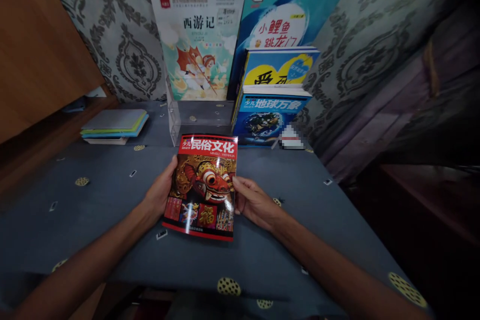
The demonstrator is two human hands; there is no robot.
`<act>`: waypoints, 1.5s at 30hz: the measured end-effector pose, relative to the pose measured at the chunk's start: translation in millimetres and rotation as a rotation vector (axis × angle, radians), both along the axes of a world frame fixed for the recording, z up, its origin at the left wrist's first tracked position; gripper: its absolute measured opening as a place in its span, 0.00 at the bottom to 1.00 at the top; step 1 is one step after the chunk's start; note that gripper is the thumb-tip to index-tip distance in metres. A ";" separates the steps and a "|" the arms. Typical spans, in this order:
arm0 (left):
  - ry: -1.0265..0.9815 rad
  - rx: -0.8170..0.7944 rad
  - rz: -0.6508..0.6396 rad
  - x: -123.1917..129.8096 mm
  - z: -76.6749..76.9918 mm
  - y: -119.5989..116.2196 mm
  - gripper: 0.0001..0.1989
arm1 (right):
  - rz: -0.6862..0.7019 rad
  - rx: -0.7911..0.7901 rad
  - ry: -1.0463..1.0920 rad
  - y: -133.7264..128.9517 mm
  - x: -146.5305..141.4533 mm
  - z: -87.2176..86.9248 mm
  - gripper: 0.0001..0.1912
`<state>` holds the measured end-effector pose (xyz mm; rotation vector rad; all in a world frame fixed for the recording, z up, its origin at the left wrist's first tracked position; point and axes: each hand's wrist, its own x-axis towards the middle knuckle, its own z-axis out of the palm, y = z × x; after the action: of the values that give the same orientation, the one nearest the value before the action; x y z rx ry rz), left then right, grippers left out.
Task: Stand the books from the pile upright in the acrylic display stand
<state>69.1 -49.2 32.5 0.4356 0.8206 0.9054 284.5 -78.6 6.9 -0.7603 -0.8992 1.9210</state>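
Item: red book (204, 187), glossy paperback, cover facing up toward the viewer, above the patterned tablecloth (123, 240); cannot tell whether its lower edge rests there.
Left hand (162, 187): clasped on its nine-o'clock edge, fingers mostly hidden.
Right hand (255, 201): clamped at three o'clock, thumb on the cover's margin.
Surroundings: white storybook (202, 40) at twelve; blue globe book (270, 122) between one and two; booklet pile (114, 127) at ten.
Handling, judged: light, even pressure from both sides suits the flexible cover; squeezing inward could bow it.
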 end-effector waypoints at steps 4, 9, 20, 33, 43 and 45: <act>-0.004 -0.045 0.028 1.3 -0.8 -1.2 0.28 | 0.020 -0.024 0.025 -0.4 -0.2 0.1 0.23; 0.024 -0.068 0.027 1.9 4.7 -3.7 0.30 | 0.069 -0.062 0.061 -2.0 0.5 0.2 0.21; 0.019 -0.062 0.044 1.6 4.7 -3.9 0.28 | 0.058 -0.062 0.065 -2.0 -0.3 -1.5 0.21; 0.063 0.018 0.054 0.9 9.5 -5.3 0.26 | -0.016 0.109 -0.058 1.4 2.9 4.3 0.22; 0.285 0.389 0.149 -16.5 20.6 18.2 0.23 | 0.005 0.255 -0.117 3.9 -7.7 21.2 0.22; 0.356 0.457 0.074 -24.2 25.8 25.6 0.20 | 0.048 0.218 -0.087 3.6 -10.3 21.1 0.21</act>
<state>44.9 -23.6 58.4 0.9913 0.9561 1.1050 274.2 -75.0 28.0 -0.7010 -1.1684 1.8059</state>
